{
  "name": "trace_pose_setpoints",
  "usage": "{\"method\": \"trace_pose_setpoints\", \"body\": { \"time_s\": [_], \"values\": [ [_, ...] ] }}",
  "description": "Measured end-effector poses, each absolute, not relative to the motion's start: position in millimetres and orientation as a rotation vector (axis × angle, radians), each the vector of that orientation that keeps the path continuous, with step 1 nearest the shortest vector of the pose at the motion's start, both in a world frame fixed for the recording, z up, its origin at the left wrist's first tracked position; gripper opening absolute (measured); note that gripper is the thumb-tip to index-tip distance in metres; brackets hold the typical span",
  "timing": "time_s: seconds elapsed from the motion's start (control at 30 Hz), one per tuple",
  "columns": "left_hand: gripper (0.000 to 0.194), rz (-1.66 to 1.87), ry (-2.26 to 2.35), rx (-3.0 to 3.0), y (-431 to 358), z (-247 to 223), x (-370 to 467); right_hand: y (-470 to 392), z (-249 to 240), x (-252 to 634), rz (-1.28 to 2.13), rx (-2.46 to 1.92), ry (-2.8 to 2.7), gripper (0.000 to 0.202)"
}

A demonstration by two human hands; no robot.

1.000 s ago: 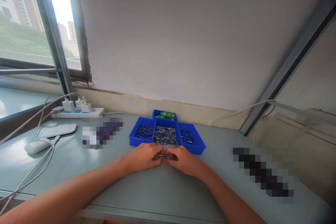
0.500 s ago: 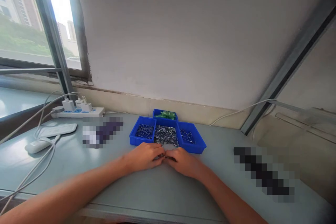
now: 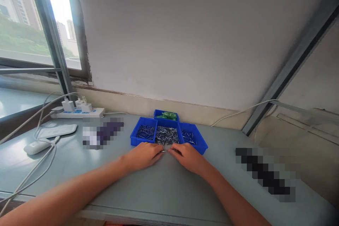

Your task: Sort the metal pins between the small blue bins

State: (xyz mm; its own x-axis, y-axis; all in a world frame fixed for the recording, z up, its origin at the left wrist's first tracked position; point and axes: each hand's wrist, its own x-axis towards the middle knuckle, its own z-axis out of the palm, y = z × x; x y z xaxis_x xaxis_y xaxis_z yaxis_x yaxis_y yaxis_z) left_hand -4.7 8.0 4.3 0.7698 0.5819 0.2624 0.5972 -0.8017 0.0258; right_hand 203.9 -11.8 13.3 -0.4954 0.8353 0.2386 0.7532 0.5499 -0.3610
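Note:
My left hand [image 3: 147,155] is closed in a pinch just in front of the blue bins. A thin, shiny metal pin [image 3: 163,150] sticks out at its fingertips. Close by on the right, my right hand [image 3: 185,156] also has its thumb and fingers pressed together; what they hold, if anything, is too small to make out. A narrow gap separates the two sets of fingertips. Behind them, the middle blue bin [image 3: 169,123] holds a heap of small metal pins [image 3: 166,135]. More pins lie in the left bin [image 3: 135,142] and the right bin [image 3: 200,148].
A small blue bin [image 3: 156,112] at the back contains green packets [image 3: 168,115]. On the left are a power strip [image 3: 87,113], cables and a white device [image 3: 37,147]. Blurred-out items lie on both sides of the grey table [image 3: 164,194]. A metal post [image 3: 288,63] rises at right.
My hands have drawn slightly apart at the fingertips and shifted a little toward the bins. A metal pin now shows at my left fingertips.

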Motion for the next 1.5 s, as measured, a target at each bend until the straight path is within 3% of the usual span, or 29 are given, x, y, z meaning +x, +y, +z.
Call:
{"method": "trace_pose_setpoints", "body": {
  "time_s": [0.4,1.0,1.27,1.5],
  "values": [
    [0.026,-0.222,-1.029,-2.841,4.2,3.5,-3.0,-14.6,18.1,204.9,0.311,-1.277,-2.415,0.022],
    [0.024,-0.622,-0.761,-3.036,5.8,6.4,-5.7,-16.9,11.8,200.7,0.547,-1.165,-2.496,0.024],
    [0.01,-0.568,-0.873,-2.999,-0.7,8.3,-3.0,-19.4,16.4,200.6,0.558,-1.242,-2.481,0.019],
    [0.009,-0.462,-0.904,-2.924,5.0,2.2,-2.3,-19.8,17.3,202.1,0.569,-1.245,-2.447,0.02]
  ]
}}
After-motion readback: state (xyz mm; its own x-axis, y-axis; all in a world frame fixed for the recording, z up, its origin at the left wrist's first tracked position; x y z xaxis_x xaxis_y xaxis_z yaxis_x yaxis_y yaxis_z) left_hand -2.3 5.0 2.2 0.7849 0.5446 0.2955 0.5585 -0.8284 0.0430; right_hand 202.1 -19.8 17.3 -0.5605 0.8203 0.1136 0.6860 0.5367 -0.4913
